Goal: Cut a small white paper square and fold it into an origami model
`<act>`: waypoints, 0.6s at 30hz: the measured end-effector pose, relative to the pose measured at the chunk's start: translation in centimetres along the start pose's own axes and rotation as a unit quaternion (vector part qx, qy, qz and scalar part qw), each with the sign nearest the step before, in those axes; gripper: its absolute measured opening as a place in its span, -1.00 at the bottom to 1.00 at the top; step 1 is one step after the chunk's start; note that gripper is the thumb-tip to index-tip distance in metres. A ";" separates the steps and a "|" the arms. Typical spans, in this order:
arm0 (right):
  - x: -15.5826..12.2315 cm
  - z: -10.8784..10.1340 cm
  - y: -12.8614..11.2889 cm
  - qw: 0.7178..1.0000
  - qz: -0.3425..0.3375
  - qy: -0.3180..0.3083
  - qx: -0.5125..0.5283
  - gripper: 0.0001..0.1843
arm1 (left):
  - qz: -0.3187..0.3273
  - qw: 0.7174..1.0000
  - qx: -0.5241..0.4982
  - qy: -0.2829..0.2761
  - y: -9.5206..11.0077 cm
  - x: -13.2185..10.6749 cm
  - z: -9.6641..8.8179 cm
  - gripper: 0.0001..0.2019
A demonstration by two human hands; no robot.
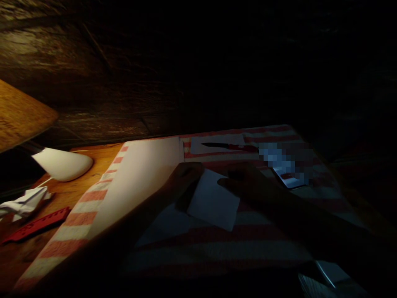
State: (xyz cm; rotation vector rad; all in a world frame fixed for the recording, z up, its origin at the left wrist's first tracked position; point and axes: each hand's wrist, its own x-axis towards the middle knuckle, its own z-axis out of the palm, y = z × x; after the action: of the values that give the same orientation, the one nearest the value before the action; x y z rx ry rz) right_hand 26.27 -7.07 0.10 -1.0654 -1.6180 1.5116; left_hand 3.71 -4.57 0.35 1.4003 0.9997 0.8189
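A small white piece of paper [214,200] is held between my two hands above a striped cloth. My left hand [188,171] grips its upper left edge, fingers closed and mostly in shadow. On the upper right edge, my right hand [240,178] pinches it with the thumb on top. Below my left forearm lies another pale sheet [167,223], partly covered. A large white sheet [142,165] spreads out to the left. Past my hands, a knife with a red handle [245,147] rests across a smaller sheet [198,145].
The red-and-white striped cloth [83,215] covers most of the table. At left stand a lamp with a white base [65,163], crumpled paper [27,203] and a red ruler-like strip [40,223]. A lit phone [290,178] lies at right. Much of the scene is dark.
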 end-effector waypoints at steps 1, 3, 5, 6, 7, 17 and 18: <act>0.0 0.2 0.1 1.000 -0.007 -0.005 -0.020 -0.82 | 0.004 1.000 0.022 -0.005 0.1 -0.1 0.2 -0.57; 0.1 0.6 0.2 0.999 -0.011 0.010 -0.046 -0.76 | 0.022 0.997 0.068 -0.009 0.2 -0.3 0.6 -0.60; 0.2 0.6 0.0 0.998 0.002 0.048 -0.050 -0.68 | 0.046 0.994 0.093 0.020 0.2 -0.4 0.9 -0.60; 0.2 0.5 -0.2 0.997 0.009 0.063 -0.048 -0.65 | 0.054 0.993 0.090 0.044 0.2 -0.4 0.9 -0.59; 0.2 0.4 -0.5 0.996 0.014 0.078 -0.045 -0.63 | 0.058 0.993 0.077 0.071 0.1 -0.4 0.8 -0.58; 0.5 -1.3 -0.6 0.986 0.006 0.147 0.078 -0.64 | 0.028 0.992 -0.001 0.126 -0.6 -0.4 0.5 -0.48; 0.6 -1.6 -0.4 0.982 0.007 0.161 0.099 -0.64 | 0.024 0.993 0.002 0.115 -0.6 -0.4 0.5 -0.47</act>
State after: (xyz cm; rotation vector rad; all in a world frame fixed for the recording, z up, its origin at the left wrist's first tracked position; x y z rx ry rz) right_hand 27.42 -5.81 0.59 -1.1426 -1.2139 1.3918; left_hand 3.95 -5.14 -0.25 1.3594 1.1474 1.0320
